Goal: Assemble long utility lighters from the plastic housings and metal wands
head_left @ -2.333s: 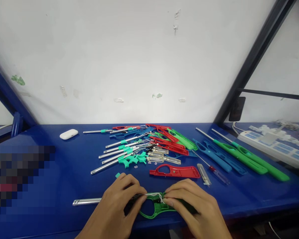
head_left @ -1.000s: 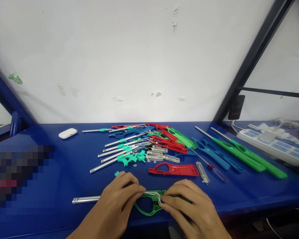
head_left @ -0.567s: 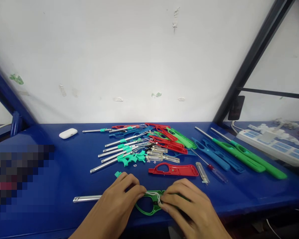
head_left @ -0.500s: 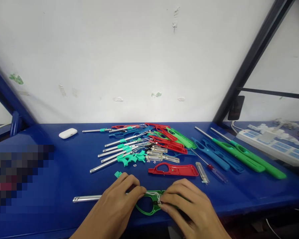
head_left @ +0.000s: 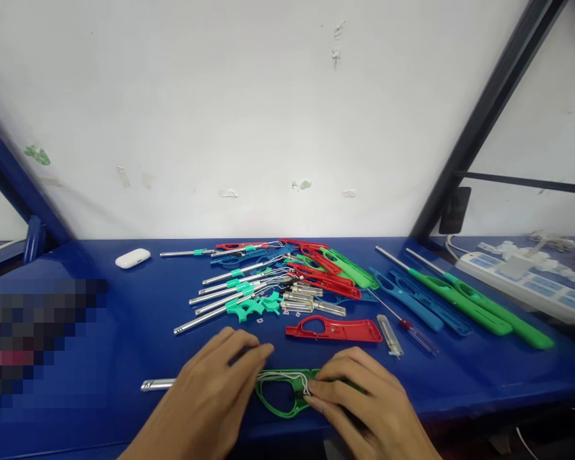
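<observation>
A green half-shell of a long-nosed lighter point(head_left: 274, 410) lies along the desk's front edge, its finger loop facing me. White wires point(head_left: 287, 375) run inside it, and a metal lighter tube point(head_left: 158, 384) sticks out to the left, its middle hidden by my left hand. My right hand point(head_left: 364, 396) is closed round the shell's handle end, with thumb and fingertips at the wires and a small black part. My left hand point(head_left: 220, 383) hovers over the tube end, fingers loosely apart; nothing shows between them.
Beyond my hands lie a red half-shell point(head_left: 349, 329), several lighter tubes point(head_left: 215, 303), teal triggers point(head_left: 249, 308) and clear fuel tanks point(head_left: 299, 300). At right are a screwdriver point(head_left: 416, 335), blue shells point(head_left: 407, 297), green lighters point(head_left: 498, 306) and a power strip point(head_left: 527, 284). A white case point(head_left: 133, 258) sits at left.
My left hand has come off the wires and shifted left, uncovering more of the shell. It now hides the spot where a loose teal trigger lay. My right hand stays put.
</observation>
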`<state>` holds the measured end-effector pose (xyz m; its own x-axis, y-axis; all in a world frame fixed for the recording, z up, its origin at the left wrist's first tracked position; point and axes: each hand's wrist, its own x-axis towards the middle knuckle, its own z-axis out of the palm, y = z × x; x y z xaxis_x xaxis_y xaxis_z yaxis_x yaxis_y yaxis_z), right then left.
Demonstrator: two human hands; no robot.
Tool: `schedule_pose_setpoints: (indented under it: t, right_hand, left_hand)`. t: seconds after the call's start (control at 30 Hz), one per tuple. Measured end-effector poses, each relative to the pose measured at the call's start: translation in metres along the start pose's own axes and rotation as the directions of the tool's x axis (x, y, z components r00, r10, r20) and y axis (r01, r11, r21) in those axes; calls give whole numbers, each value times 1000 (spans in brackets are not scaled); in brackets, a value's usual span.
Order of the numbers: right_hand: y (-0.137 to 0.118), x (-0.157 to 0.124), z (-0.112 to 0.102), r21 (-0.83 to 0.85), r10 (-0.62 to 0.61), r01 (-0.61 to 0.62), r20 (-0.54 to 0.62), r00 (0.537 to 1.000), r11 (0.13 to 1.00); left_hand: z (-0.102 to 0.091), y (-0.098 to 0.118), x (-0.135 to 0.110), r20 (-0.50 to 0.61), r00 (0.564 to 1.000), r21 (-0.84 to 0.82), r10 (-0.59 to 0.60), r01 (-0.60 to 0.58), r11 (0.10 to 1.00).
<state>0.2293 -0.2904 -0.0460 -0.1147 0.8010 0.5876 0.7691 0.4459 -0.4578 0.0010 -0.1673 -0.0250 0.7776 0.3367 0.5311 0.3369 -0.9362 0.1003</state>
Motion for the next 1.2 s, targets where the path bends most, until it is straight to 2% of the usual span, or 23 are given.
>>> schedule_pose_setpoints:
  t: [0.1,0.2,0.33,0.47,0.53,0.7,0.8,0.9,0.97,1.07,1.2]
  right_hand:
    - [0,0,0,1,-9,9,-15,1000,1000]
    - [1,1,-1,3,-8,8,-22,1000,1000]
    - [1,2,-2,4,-7,7,-38,999,1000]
    - [0,2,-2,-11,-10,10,-40,999,1000]
    - [0,2,-2,-16,-5,4,-36,999,1000]
    - [-1,4,1,-21,22,-23,-63,998,1000]
    - [-2,5,2,-5,61,-61,-45,997,998]
    - [-3,5,2,13,90,-89,-37,995,996]
    - [-4,4,2,25,97,-96,-42,994,995]
    - [-4,4,3,45,104,-102,-48,993,994]
    - [-5,4,3,76,119,-113,-72,990,991]
  left_hand:
    - [-6,-20,-3,-120,984,98,-134,146,984]
    - [-12,-37,-8,-145,954,148,-263,284,947]
    - [-12,-44,-14,-34,934,76,-357,358,931]
    - [-10,-42,-12,72,923,-12,-378,380,925]
    - [-11,-37,-7,53,934,-35,-354,356,934]
    - [-19,-12,5,-129,969,-74,-211,203,976]
    - [-20,1,9,-104,994,-171,-35,16,985]
    - [-16,4,9,-53,992,-248,116,-126,960]
    - [-11,4,7,-24,989,-275,144,-145,950]
    - [-7,4,3,35,991,-287,129,-113,951]
    - [-4,7,1,49,993,-281,108,-90,955]
